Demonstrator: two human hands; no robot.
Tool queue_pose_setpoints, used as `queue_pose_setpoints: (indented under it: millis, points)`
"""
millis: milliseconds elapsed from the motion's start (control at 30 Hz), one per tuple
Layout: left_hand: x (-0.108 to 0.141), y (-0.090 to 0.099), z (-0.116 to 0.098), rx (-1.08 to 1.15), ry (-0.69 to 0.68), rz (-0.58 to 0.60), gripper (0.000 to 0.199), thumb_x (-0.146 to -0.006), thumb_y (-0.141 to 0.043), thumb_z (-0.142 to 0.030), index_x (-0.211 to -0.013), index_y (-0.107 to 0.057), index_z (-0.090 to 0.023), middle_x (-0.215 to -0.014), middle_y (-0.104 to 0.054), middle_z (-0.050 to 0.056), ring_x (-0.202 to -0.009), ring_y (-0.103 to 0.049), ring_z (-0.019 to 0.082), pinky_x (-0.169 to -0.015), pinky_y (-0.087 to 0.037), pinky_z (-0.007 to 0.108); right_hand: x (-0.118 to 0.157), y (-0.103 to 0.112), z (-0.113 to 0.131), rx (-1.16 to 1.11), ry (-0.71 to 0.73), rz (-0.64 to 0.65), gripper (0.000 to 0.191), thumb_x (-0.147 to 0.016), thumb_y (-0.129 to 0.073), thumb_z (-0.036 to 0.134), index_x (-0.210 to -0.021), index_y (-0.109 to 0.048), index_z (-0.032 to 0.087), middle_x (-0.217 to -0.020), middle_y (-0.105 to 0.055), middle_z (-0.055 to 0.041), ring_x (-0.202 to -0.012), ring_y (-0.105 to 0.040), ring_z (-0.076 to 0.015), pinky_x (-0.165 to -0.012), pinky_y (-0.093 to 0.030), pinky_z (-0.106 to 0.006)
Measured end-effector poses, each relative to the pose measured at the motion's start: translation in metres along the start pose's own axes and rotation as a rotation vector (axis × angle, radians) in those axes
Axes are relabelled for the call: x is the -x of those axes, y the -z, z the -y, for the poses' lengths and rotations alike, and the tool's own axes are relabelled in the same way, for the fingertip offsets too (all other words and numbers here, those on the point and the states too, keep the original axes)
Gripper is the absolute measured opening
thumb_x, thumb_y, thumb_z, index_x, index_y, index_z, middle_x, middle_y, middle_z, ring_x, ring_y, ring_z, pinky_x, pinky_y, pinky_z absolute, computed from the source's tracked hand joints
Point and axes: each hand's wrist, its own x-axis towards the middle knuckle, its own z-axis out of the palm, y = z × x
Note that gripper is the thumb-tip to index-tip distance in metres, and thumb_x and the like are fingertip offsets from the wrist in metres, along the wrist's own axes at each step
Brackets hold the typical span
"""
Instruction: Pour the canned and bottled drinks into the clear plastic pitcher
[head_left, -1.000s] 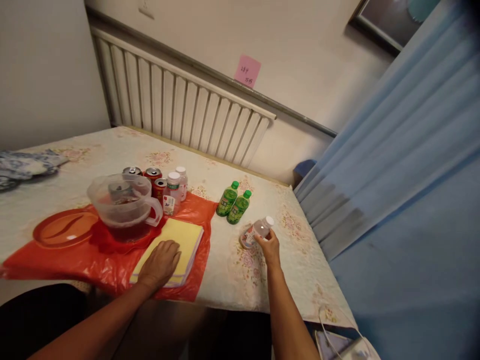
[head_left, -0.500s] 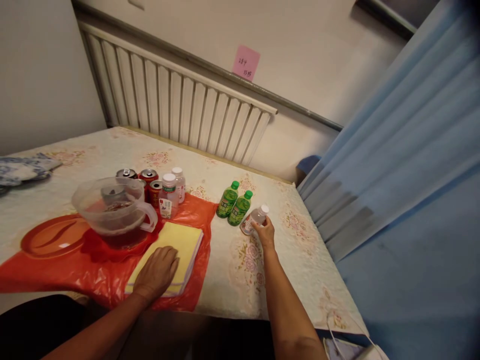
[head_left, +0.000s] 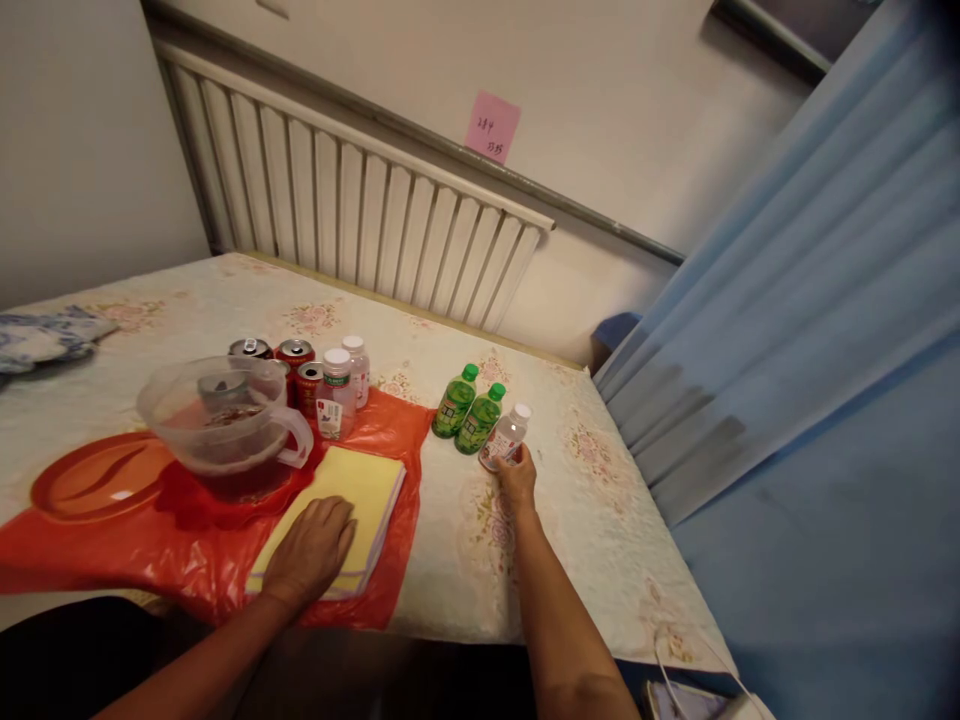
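Right hand [head_left: 517, 480]: found just right of the frame's centre, its fingers clamped on the lower part of a clear white-capped bottle [head_left: 508, 430]. The bottle stands upright on the floral-covered desk [head_left: 570, 570], cap on, a printed label facing the camera; part of its lower body is hidden by the hand. Immediately to its left stand two green-capped drink bottles, the nearer green bottle [head_left: 478, 424] and the farther green bottle [head_left: 453, 406], side by side and upright. Whether the clear bottle touches the nearer one cannot be told.

Left hand [head_left: 311, 548]: palm down on a yellow stack [head_left: 375, 475], lower centre-left of the frame. Its fingers lie together, slightly curved, and grip nothing. Whether the stack is cloth or paper cannot be established.

The stack lies on a red plastic sheet [head_left: 409, 425]. Also at the left of the frame: a translucent pitcher [head_left: 210, 430], handle towards the right; a round lid [head_left: 82, 485] beside it; drink cans [head_left: 308, 395] behind it, partly hidden; and a pair of white-capped bottles [head_left: 335, 400], upright, right of the cans. Contents of the pitcher are indistinct.

Surroundings: radiator [head_left: 352, 190] at upper left, pink note [head_left: 492, 125] at upper centre, blue curtain [head_left: 817, 300] at right.
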Motion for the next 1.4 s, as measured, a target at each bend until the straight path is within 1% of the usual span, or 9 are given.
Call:
queue_pose_setpoints:
  millis: [133,233,333,500,667,867,1133,1233,1400]
  points:
    - [0.001,-0.001,0.001,-0.015,-0.004,0.009,0.018,-0.099,-0.043,-0.028,-0.101,-0.058,-0.019,-0.103,-0.063,0.011,-0.1,-0.056,0.028,-0.091,-0.047,0.045,0.014,-0.011,-0.005,0.045,-0.043,-0.004,0.049,-0.06,-0.076,0.047,-0.097,-0.064,0.018,-0.09,-0.073,-0.0069,-0.073,-0.063,-0.0201,-0.065,-0.047,-0.028]
    - [0.001,0.0,0.001,-0.018,-0.001,0.011,0.018,-0.099,-0.042,-0.028,-0.1,-0.058,-0.019,-0.103,-0.063,0.011,-0.1,-0.056,0.028,-0.091,-0.047,0.044,0.018,-0.015,-0.008,0.098,-0.041,-0.046,0.046,-0.058,-0.077,0.048,-0.09,-0.062,0.018,-0.092,-0.071,-0.0092,-0.081,-0.061,-0.0228,-0.069,-0.045,-0.029]
    - [0.0,0.001,0.0,-0.014,-0.002,0.017,0.016,-0.099,-0.043,-0.028,-0.098,-0.057,-0.02,-0.102,-0.063,0.011,-0.099,-0.056,0.028,-0.089,-0.047,0.044,0.017,-0.017,-0.012,0.14,-0.027,-0.086,0.045,-0.057,-0.078,0.048,-0.087,-0.061,0.019,-0.095,-0.068,-0.0113,-0.089,-0.058,-0.0253,-0.074,-0.044,-0.031]
    - [-0.001,0.004,-0.002,0.014,0.001,-0.006,0.016,-0.098,-0.044,-0.028,-0.098,-0.058,-0.021,-0.103,-0.064,0.011,-0.099,-0.056,0.028,-0.086,-0.048,0.043,0.015,-0.02,-0.019,0.156,0.001,-0.087,0.045,-0.06,-0.075,0.048,-0.092,-0.061,0.019,-0.098,-0.067,-0.0111,-0.089,-0.057,-0.0249,-0.077,-0.045,-0.032]
    - [-0.002,0.005,-0.002,0.029,0.008,-0.008,0.017,-0.098,-0.044,-0.029,-0.099,-0.059,-0.022,-0.104,-0.065,0.011,-0.099,-0.057,0.029,-0.087,-0.048,0.044,0.014,-0.023,-0.023,0.153,0.013,-0.075,0.044,-0.062,-0.074,0.047,-0.094,-0.062,0.019,-0.097,-0.067,-0.0096,-0.086,-0.057,-0.0234,-0.075,-0.045,-0.031]
    - [-0.001,0.004,-0.001,0.016,0.015,0.009,0.019,-0.098,-0.043,-0.03,-0.1,-0.059,-0.021,-0.105,-0.065,0.011,-0.1,-0.057,0.029,-0.087,-0.048,0.044,0.014,-0.023,-0.025,0.159,0.021,-0.072,0.047,-0.061,-0.076,0.047,-0.096,-0.063,0.017,-0.096,-0.066,-0.0097,-0.084,-0.056,-0.0231,-0.076,-0.044,-0.031]
    - [0.0,0.004,-0.002,-0.003,0.008,0.006,0.019,-0.099,-0.043,-0.029,-0.101,-0.058,-0.02,-0.106,-0.064,0.012,-0.1,-0.056,0.029,-0.088,-0.047,0.044,0.013,-0.024,-0.028,0.139,0.009,-0.078,0.053,-0.061,-0.076,0.048,-0.1,-0.063,0.016,-0.099,-0.067,-0.0104,-0.087,-0.058,-0.0237,-0.077,-0.045,-0.031]
    - [0.0,0.003,-0.001,0.007,0.009,0.012,0.018,-0.099,-0.043,-0.03,-0.101,-0.059,-0.02,-0.105,-0.064,0.011,-0.1,-0.056,0.029,-0.088,-0.047,0.044,0.013,-0.025,-0.029,0.117,-0.005,-0.085,0.056,-0.061,-0.075,0.049,-0.105,-0.063,0.016,-0.102,-0.068,-0.0111,-0.089,-0.059,-0.0241,-0.078,-0.046,-0.032]
    - [0.0,0.001,0.0,0.015,0.006,0.005,0.019,-0.097,-0.044,-0.028,-0.102,-0.06,-0.019,-0.104,-0.064,0.012,-0.099,-0.057,0.029,-0.089,-0.047,0.045,0.02,-0.025,-0.032,0.079,-0.054,-0.112,0.067,-0.062,-0.073,0.048,-0.117,-0.059,0.013,-0.11,-0.067,-0.015,-0.092,-0.062,-0.0242,-0.082,-0.049,-0.033]
